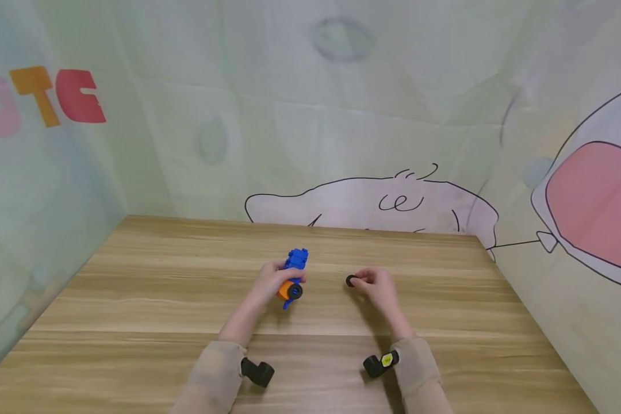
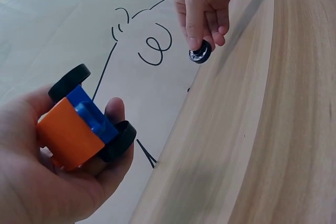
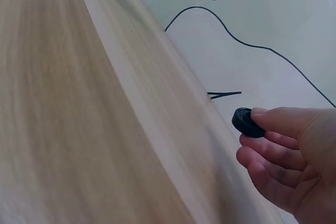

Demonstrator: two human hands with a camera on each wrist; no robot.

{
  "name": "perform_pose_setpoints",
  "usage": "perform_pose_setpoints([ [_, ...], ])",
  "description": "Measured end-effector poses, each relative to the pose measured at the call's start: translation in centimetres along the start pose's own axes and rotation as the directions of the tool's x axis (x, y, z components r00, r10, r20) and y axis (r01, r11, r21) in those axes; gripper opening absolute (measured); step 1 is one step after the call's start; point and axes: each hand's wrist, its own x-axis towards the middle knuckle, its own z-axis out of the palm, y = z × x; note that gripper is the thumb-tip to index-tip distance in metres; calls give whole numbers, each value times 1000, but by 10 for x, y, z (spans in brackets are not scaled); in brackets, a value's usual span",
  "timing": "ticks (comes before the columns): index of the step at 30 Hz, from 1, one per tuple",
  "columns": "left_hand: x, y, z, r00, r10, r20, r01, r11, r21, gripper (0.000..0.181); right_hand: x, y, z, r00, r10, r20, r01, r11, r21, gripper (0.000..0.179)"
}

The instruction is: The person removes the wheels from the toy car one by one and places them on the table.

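Observation:
My left hand [image 1: 272, 282] grips a toy vehicle [image 1: 296, 260] above the table, fingers curled round its body. The vehicle has a blue chassis and an orange block [image 2: 71, 134], with two black wheels at the orange end, one of them a wheel [image 2: 69, 83] near the thumb side in the left wrist view. To the right, my right hand [image 1: 379, 289] pinches a loose black wheel [image 3: 248, 123] between thumb and fingertips. A gap separates this wheel from the vehicle. Part of the blue chassis is hidden behind the left fingers.
Both hands are over a wood-grain table [image 1: 134, 287]. Printed cloth [image 1: 186, 115] with cartoon drawings rises along its back and sides. A black camera is strapped to each wrist, over the sleeves [image 1: 214, 368].

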Motion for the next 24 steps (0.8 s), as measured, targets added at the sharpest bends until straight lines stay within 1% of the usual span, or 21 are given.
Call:
perform_pose_setpoints([
  [5,0,1,0,1000,0,-4,0,1000,-6,37,0,3,0,1000,7,11,-7,1000,-22,13],
  [10,0,1,0,1000,-7,-6,7,1000,5,37,-1,6,0,999,43,1,-42,996,-80,14],
  [18,-1,1,0,1000,-6,-6,6,1000,0,39,-1,11,-1,999,-6,-38,-2,980,-199,15],
  [24,-1,-1,0,1000,-10,-14,11,1000,6,40,-1,12,-1,999,-7,-42,-2,977,-212,17],
])
